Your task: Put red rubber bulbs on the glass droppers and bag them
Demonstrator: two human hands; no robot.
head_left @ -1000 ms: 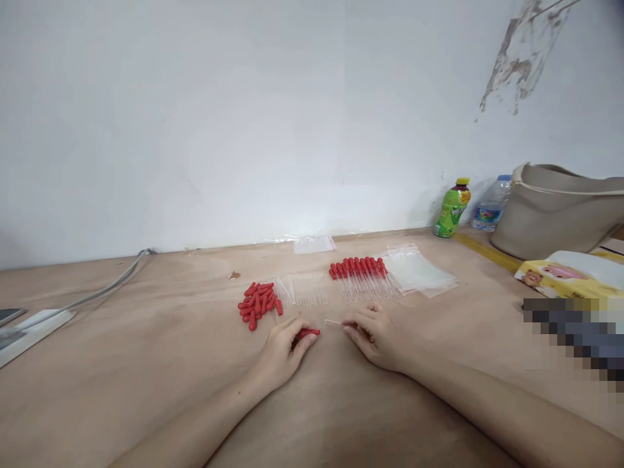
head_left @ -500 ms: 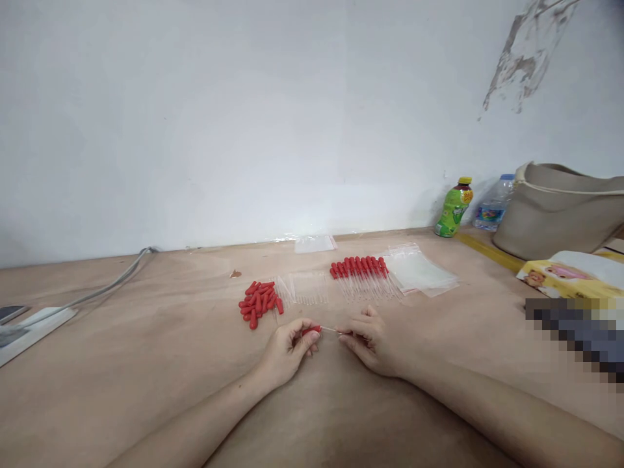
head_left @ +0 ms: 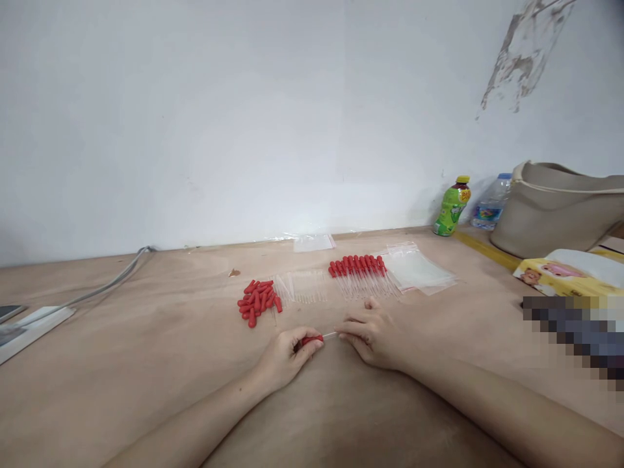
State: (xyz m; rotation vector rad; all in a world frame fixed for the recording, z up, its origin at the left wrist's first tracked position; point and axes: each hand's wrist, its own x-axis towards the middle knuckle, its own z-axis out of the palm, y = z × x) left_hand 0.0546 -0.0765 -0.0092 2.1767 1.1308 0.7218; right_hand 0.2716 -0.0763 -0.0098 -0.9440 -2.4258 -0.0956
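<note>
Tube, earlier apart from the bulb, is now meeting it; I'm pinching the bulb in the left hand, closed, and, just right of it, gripping the tube in the right hand, fingertips together.

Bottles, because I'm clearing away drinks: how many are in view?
2: the green bottle near the wall, and the clear bottle between it and the beige bin. The bin could hide others.

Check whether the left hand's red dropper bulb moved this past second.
Yes: the dropper bulb shifted slightly toward the camera, judged against the loose bulb pile.
</note>
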